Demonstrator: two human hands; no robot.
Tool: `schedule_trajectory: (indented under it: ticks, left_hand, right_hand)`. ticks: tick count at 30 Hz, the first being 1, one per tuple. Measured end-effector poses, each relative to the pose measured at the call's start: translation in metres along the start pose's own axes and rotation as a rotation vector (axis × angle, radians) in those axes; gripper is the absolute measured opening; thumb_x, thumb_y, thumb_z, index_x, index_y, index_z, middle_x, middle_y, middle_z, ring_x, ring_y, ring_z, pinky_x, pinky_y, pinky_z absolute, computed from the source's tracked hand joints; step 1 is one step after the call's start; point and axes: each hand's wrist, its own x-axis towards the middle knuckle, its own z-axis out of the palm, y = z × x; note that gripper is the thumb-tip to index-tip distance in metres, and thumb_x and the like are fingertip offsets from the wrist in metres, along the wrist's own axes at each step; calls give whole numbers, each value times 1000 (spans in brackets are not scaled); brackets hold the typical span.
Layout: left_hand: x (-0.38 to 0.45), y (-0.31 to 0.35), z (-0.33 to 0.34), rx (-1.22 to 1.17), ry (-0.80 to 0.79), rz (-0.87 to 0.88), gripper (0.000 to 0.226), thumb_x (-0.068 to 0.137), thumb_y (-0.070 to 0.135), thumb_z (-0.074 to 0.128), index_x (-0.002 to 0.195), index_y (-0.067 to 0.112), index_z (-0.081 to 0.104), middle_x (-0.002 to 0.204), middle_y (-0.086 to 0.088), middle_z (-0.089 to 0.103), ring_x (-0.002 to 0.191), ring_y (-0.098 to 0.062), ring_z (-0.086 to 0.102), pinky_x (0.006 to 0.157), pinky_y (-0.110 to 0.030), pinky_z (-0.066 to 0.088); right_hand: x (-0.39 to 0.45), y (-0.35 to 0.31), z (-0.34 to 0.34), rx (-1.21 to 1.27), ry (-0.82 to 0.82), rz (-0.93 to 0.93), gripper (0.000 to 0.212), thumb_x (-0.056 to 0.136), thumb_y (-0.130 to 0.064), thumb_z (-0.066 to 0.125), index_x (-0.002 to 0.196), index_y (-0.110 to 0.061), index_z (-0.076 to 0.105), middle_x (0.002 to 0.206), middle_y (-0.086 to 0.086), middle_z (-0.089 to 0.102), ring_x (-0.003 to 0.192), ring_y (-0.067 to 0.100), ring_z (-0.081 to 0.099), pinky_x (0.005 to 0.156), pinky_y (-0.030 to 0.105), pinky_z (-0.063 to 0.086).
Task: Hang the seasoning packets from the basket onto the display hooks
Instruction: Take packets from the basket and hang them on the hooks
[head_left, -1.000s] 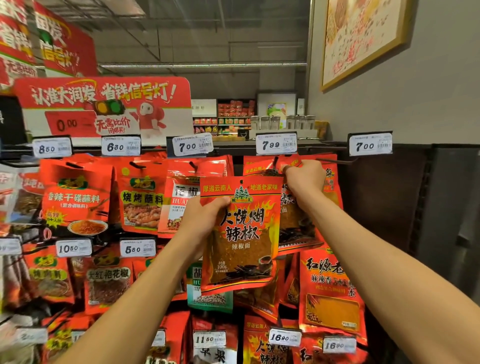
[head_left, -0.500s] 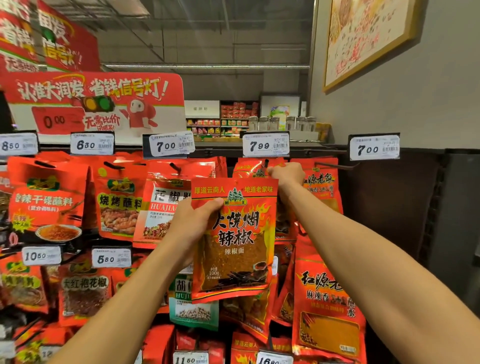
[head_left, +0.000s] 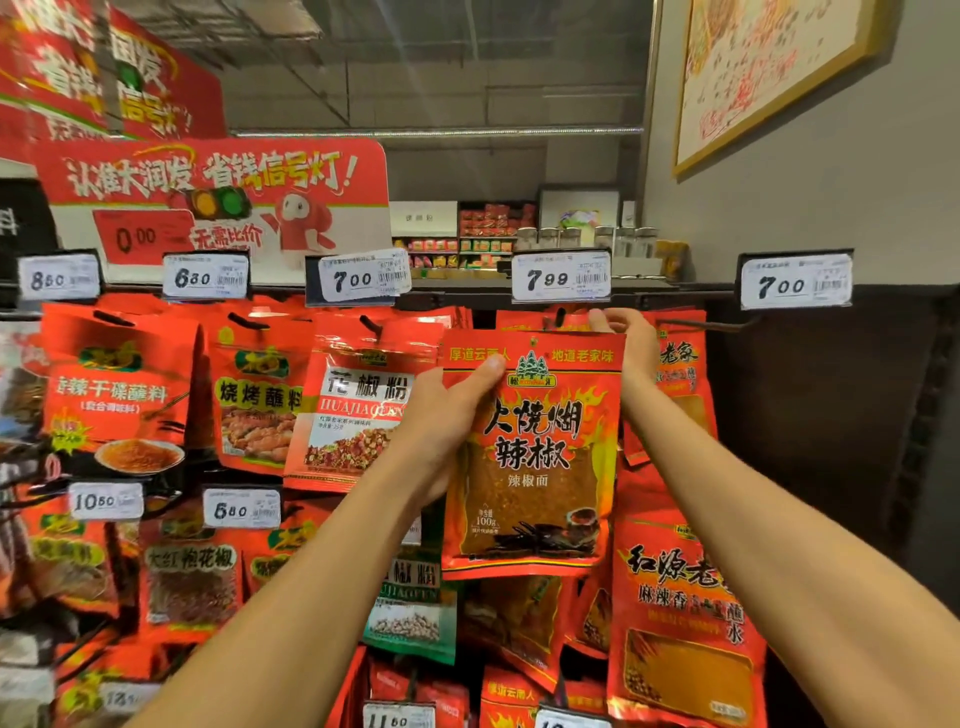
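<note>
My left hand (head_left: 447, 415) grips the left edge of a red chili packet (head_left: 535, 457) at mid-frame, thumb across its upper front. My right hand (head_left: 626, 343) pinches the packet's top right corner from behind, just under the 7.99 tag (head_left: 561, 278). The packet is upright in front of hung packets. Right of it a bare hook (head_left: 711, 326) sticks out under the 7.00 tag (head_left: 797, 283).

Top tags (head_left: 560, 278): 8.50, 6.80, 7.00, 7.99, 7.00
Lower tags (head_left: 241, 510): 10.50, 6.80
Banner (head_left: 213, 176): 省钱信号灯, 0.00
Held packet (head_left: 535, 457): 辣椒面, 100g
Hung packet (head_left: 363, 400): 花椒粉, HUAJIAO
Left packet (head_left: 260, 400): 烧烤蘸料
</note>
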Motion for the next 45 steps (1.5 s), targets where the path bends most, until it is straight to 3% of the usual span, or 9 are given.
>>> schedule_trajectory:
  ticks: [5,11,18,26,31,33,38,42,45]
  left_hand:
    - [8,10,23,-41,9,-52,32,92,35,71,110,9,70,96,-11,79,89,-26,77,78,-42,62]
    - [17,21,43,39,88,-86,19,93,34,69,91,15,70,83,-9,79,82,-28,77,74,-41,62]
    - [35,31,48,51,144,-107,22,87,35,77,84,15,69,72,-3,77,71,-26,74,67,-37,61]
    - [40,21,38,54,132,-211,22,88,32,75,89,12,66,59,-1,70,46,-17,65,44,-25,51]
    - [57,15,46,123,202,-186,30,90,31,75,103,6,68,92,-11,76,84,-27,73,78,-41,61]
    - [57,10,47,119,227,-186,44,86,36,79,109,0,68,104,-16,74,98,-34,72,91,-50,58]
    - [50,-19,34,165,229,-150,47,87,48,74,112,9,69,102,-10,76,97,-30,72,91,-49,58]
    - [64,-31,37,179,269,-119,21,95,32,67,89,13,72,84,-6,76,81,-30,72,73,-48,61]
    - [91,-37,45,190,309,-141,18,95,25,67,83,12,69,91,-13,74,94,-35,71,88,-55,58]
  right_hand:
    - [-47,-14,-47,629,-258,-37,25,96,-26,53,97,-15,75,98,12,76,95,30,71,83,43,58]
    - [-64,-30,-46,175,-177,-175,13,93,-27,71,94,-14,71,81,-2,77,78,16,74,72,37,60]
    - [-51,-44,-29,-34,-51,-89,32,85,-34,76,78,-4,69,83,21,73,83,44,71,73,64,56]
    - [-44,-30,-30,-133,-50,-47,46,80,-39,75,79,6,64,84,27,70,65,27,62,72,62,55]
    - [-31,-22,-12,-181,-28,-9,26,85,-40,77,95,-18,67,81,6,68,85,23,63,91,51,53]
    - [-29,-19,-10,-111,-23,62,51,87,-40,77,120,-4,65,98,10,72,94,25,65,97,52,53]
    - [-42,15,-28,59,-194,174,55,90,-38,74,132,-7,59,113,7,71,97,19,69,95,39,54]
    - [-32,31,-24,69,-192,168,15,95,-25,69,86,-12,68,62,2,62,55,15,57,54,30,47]
    - [0,41,-8,-44,-145,135,24,92,-27,70,70,-17,65,62,-2,57,69,22,54,68,38,44]
